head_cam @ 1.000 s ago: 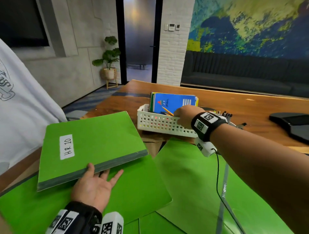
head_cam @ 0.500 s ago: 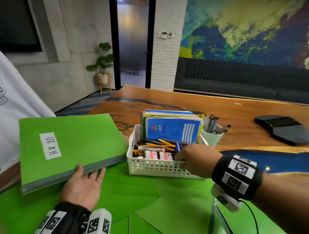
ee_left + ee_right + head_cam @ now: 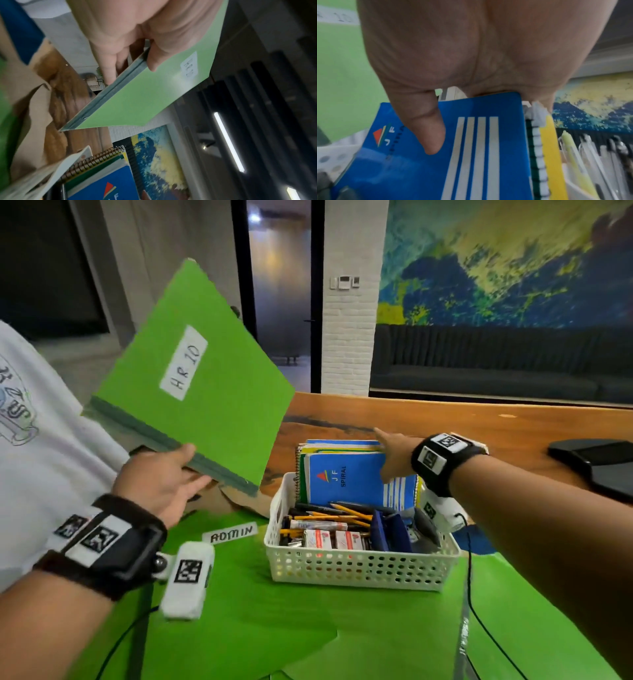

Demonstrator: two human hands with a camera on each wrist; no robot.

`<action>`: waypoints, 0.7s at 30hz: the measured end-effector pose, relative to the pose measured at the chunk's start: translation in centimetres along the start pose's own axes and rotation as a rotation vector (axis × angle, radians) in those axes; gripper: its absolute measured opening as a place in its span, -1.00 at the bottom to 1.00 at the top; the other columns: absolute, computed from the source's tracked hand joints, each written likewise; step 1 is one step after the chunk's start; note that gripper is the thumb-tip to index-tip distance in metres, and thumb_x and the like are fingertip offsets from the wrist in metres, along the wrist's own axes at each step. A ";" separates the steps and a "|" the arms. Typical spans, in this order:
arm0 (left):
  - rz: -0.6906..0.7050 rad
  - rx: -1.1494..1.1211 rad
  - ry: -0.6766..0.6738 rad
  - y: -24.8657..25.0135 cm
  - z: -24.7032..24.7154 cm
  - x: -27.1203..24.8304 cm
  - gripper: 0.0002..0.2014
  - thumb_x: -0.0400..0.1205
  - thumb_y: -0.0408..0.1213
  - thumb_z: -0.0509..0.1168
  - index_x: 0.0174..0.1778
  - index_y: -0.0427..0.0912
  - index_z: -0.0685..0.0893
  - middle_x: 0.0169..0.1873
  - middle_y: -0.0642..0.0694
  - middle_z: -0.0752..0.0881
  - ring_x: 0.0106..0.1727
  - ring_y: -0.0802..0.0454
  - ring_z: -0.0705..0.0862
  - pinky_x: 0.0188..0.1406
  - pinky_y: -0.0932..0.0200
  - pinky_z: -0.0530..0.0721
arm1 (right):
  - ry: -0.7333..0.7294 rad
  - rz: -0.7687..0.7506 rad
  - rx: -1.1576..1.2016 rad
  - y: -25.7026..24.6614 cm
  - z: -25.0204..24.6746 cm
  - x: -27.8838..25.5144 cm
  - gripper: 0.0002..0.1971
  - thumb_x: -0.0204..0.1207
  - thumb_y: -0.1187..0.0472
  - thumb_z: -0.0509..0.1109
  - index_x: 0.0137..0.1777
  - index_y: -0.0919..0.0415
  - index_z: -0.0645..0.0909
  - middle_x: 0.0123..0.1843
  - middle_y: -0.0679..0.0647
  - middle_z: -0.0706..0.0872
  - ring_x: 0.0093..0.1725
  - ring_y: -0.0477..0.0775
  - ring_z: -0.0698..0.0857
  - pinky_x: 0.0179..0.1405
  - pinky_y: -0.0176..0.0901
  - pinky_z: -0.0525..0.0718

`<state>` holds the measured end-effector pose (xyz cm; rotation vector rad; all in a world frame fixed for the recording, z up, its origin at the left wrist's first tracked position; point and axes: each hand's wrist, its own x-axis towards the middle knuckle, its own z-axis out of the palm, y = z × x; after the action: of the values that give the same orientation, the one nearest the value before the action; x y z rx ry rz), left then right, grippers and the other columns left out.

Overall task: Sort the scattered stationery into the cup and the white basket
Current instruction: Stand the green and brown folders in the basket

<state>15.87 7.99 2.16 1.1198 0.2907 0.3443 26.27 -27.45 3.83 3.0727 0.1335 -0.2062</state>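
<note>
The white basket sits on green paper and holds pencils, small boxes and a standing stack of spiral notebooks. My right hand pinches the stack's top right corner, with its thumb on the blue cover and its fingers behind. My left hand grips the grey spine of a green folder labelled "HR 10", held tilted in the air left of the basket. The left wrist view shows my thumb on the folder's cover. The cup of pens shows only in the right wrist view.
A person in a white shirt stands close at the left. Green sheets with an "ADMIN" label cover the near table. Brown card lies under the raised folder. A black device rests on the wooden table at the right.
My left hand has lifted the green folder from flat to steeply tilted in the air. My right hand left the basket's front rim and took hold of the notebook stack's top.
</note>
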 end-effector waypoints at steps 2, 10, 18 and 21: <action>0.029 0.144 -0.029 1.0 2.3 2.0 -0.61 0.75 -0.40 0.27 0.48 -0.43 0.42 0.44 -0.25 0.49 0.39 -0.25 0.55 0.27 -0.26 0.68 | 0.032 -0.015 -0.065 -0.2 0.4 0.1 0.03 0.37 -0.11 0.60 0.75 -0.06 0.06 0.64 0.18 0.30 0.58 0.34 0.36 0.42 0.25 0.56; 0.103 0.445 -0.273 1.0 11.1 7.5 -0.84 0.77 -0.38 0.24 0.24 -0.31 0.52 0.22 -0.26 0.61 0.17 -0.14 0.67 0.12 -0.31 0.75 | 0.037 -0.125 -0.083 0.7 1.6 -1.4 -0.35 0.46 -0.08 0.47 0.49 0.04 0.32 0.43 0.15 0.56 0.41 0.31 0.50 0.25 0.15 0.60; 0.182 1.177 -0.423 -3.7 14.1 9.3 -0.63 0.68 -0.21 0.33 0.36 -0.28 0.51 0.18 -0.36 0.73 0.07 -0.31 0.80 -0.01 -0.24 0.83 | 0.042 -0.118 -0.123 0.5 1.6 -1.6 -0.34 0.49 -0.12 0.42 0.54 0.00 0.30 0.38 0.11 0.60 0.37 0.29 0.55 0.14 0.17 0.64; 0.083 1.167 -0.460 -3.7 14.2 9.0 -0.75 0.78 -0.29 0.23 0.30 -0.35 0.51 0.09 -0.35 0.73 -0.04 -0.24 0.80 -0.25 -0.06 0.86 | 0.040 -0.117 -0.114 0.5 1.6 -1.5 -0.29 0.49 -0.14 0.43 0.58 0.01 0.26 0.42 0.13 0.58 0.39 0.30 0.54 0.20 0.19 0.64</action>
<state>30.14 -1.49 4.06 2.3144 0.0030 -0.0635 24.59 -28.17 2.43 2.9583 0.3161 -0.1376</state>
